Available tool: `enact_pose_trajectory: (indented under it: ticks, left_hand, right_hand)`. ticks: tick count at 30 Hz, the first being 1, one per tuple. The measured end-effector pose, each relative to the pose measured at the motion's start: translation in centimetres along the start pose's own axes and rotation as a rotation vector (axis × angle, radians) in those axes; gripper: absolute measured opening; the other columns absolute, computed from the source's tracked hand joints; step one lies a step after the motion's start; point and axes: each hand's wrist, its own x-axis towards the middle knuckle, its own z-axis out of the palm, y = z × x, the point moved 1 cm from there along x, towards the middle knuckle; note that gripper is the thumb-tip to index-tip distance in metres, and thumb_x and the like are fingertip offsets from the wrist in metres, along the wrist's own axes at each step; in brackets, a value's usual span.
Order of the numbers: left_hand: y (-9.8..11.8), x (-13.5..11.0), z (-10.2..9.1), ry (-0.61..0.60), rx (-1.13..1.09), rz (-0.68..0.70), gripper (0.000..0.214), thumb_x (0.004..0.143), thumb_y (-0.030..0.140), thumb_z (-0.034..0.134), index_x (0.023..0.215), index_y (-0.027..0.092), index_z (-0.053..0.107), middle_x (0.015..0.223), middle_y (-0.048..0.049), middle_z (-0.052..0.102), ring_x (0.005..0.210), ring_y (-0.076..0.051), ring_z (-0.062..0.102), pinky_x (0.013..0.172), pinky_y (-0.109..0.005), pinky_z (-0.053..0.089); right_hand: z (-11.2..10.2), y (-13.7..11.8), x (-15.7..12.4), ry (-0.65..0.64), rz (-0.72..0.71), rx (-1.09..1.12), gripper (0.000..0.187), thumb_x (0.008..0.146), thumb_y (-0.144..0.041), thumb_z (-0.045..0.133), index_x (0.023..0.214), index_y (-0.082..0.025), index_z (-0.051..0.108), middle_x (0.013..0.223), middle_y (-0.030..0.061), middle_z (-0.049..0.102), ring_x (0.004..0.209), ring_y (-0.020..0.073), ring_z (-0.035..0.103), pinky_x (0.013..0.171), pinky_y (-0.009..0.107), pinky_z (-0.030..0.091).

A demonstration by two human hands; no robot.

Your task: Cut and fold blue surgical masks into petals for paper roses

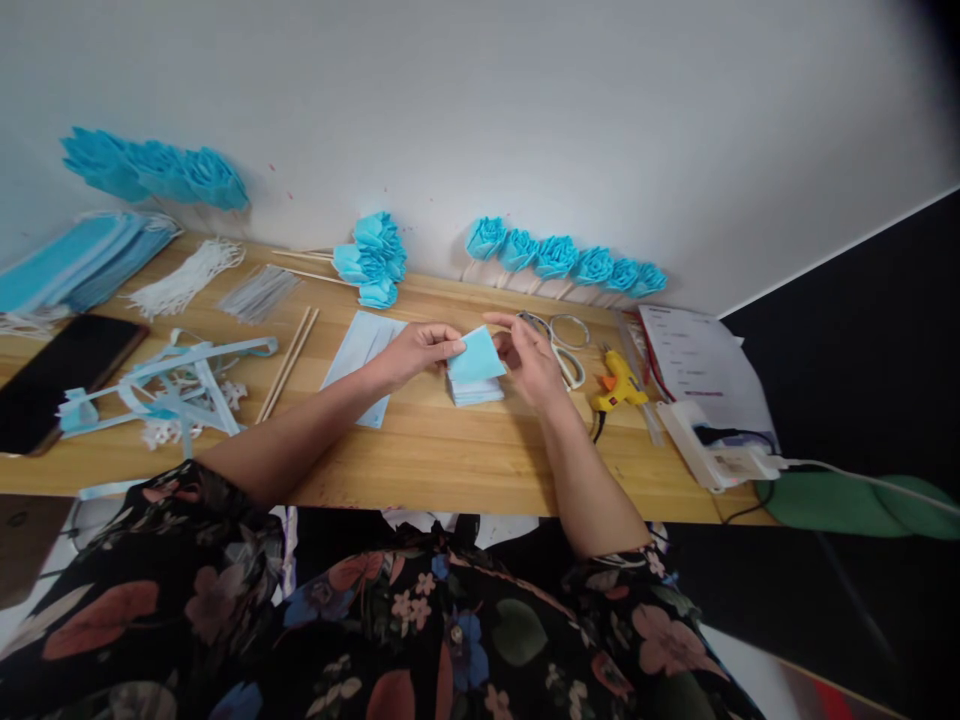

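Observation:
My left hand [422,352] pinches a light blue square of mask fabric [477,357] between thumb and fingers at its left corner. Below that square lies a small stack of folded or cut pieces [477,392], white and pale blue at the edges. At the right edge of the square is my right hand [531,360], its fingers apart and bent; whether a fingertip touches the fabric is hard to make out. Partly behind my left forearm, a flat pleated mask sheet [362,345] lies on the wooden table [450,465].
Blue fabric flowers on sticks [556,257] lean along the wall. On the right are scissors [568,368], a yellow glue gun [619,382], papers [705,360] and a white power strip [701,450]. On the left lie cut strips [191,385], wooden sticks [288,365], a phone [64,375] and stacked masks [90,260].

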Motion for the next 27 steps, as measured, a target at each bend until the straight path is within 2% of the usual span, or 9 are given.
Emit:
enact_pose_trajectory:
  ticks: [3,6,8,12,15,17,19,23,27]
  left_hand:
    - [-0.2,0.0,0.2,-0.12,-0.081,-0.047,0.046,0.068,0.056,0.082,0.072,0.013,0.065,0.062,0.0004,0.063,0.054,-0.007,0.056,0.054,-0.02,0.043]
    - [-0.6,0.0,0.4,-0.151,-0.129,-0.08,0.048,0.064,0.056,0.085,0.071,0.013,0.065,0.062,0.0005,0.063,0.054,-0.008,0.056,0.055,-0.021,0.044]
    - [-0.8,-0.1,0.5,-0.154,-0.15,-0.093,0.048,0.062,0.055,0.087,0.072,0.013,0.066,0.064,0.0011,0.062,0.055,-0.008,0.056,0.057,-0.023,0.046]
    - [-0.9,0.0,0.6,-0.12,-0.122,-0.08,0.039,0.065,0.048,0.085,0.076,0.014,0.069,0.071,-0.0003,0.066,0.064,-0.011,0.059,0.065,-0.025,0.048]
    - [-1.0,0.2,0.5,-0.062,-0.035,-0.002,0.036,0.066,0.041,0.085,0.085,0.014,0.071,0.082,-0.0025,0.071,0.076,-0.014,0.063,0.074,-0.028,0.049]
    - [-1.0,0.3,0.3,-0.051,0.065,0.053,0.033,0.07,0.039,0.082,0.088,0.014,0.071,0.085,-0.0035,0.073,0.082,-0.016,0.065,0.079,-0.03,0.05]
    - [-0.9,0.3,0.2,-0.068,0.208,0.09,0.025,0.078,0.037,0.074,0.088,0.013,0.071,0.086,-0.0045,0.073,0.083,-0.016,0.065,0.08,-0.03,0.049]
    - [-0.1,-0.5,1.0,-0.184,0.601,0.258,0.018,0.089,0.027,0.059,0.089,0.016,0.073,0.092,-0.0067,0.075,0.085,-0.017,0.067,0.081,-0.031,0.05]
    - [0.2,-1.9,2.7,-0.372,0.987,0.438,0.019,0.091,0.019,0.055,0.096,0.018,0.073,0.105,-0.0094,0.074,0.102,-0.022,0.066,0.092,-0.036,0.049]
  right_hand:
    - [0.1,-0.2,-0.1,-0.072,0.019,0.033,0.047,0.086,-0.062,0.064,0.118,-0.029,0.068,0.096,0.0026,0.07,0.087,0.0173,0.066,0.078,0.031,0.053]
    - [0.8,-0.2,-0.1,-0.205,0.012,-0.005,0.048,0.075,-0.061,0.076,0.108,-0.026,0.071,0.11,0.0051,0.07,0.097,0.0205,0.066,0.081,0.033,0.053]
    - [1.3,-0.2,-0.1,-0.239,-0.003,0.001,0.042,0.074,-0.06,0.078,0.096,-0.024,0.072,0.116,0.0062,0.069,0.103,0.0218,0.065,0.085,0.035,0.053]
    - [1.7,-0.1,-0.2,-0.182,-0.006,0.008,0.034,0.076,-0.055,0.078,0.082,-0.023,0.068,0.115,0.0053,0.069,0.096,0.0193,0.065,0.086,0.036,0.053]
    - [0.8,0.0,-0.1,-0.059,-0.009,-0.001,0.036,0.075,-0.056,0.077,0.083,-0.023,0.067,0.097,0.0027,0.07,0.087,0.0173,0.063,0.082,0.034,0.053]
    - [-0.4,-0.1,0.1,0.05,-0.039,0.001,0.038,0.073,-0.057,0.079,0.082,-0.023,0.065,0.084,0.0001,0.067,0.08,0.0157,0.061,0.077,0.031,0.052]
    - [-1.7,-0.4,0.3,0.102,-0.071,-0.014,0.038,0.072,-0.057,0.079,0.08,-0.022,0.064,0.076,-0.002,0.062,0.072,0.0137,0.057,0.071,0.028,0.05]
    - [-3.8,-1.2,0.6,0.037,-0.036,-0.148,0.036,0.073,-0.054,0.079,0.08,-0.022,0.066,0.067,-0.0033,0.056,0.063,0.0118,0.049,0.062,0.026,0.044]
    - [-5.1,-1.9,0.2,-0.001,0.029,-0.204,0.039,0.07,-0.058,0.079,0.08,-0.022,0.067,0.069,-0.002,0.057,0.063,0.0128,0.049,0.061,0.027,0.043]
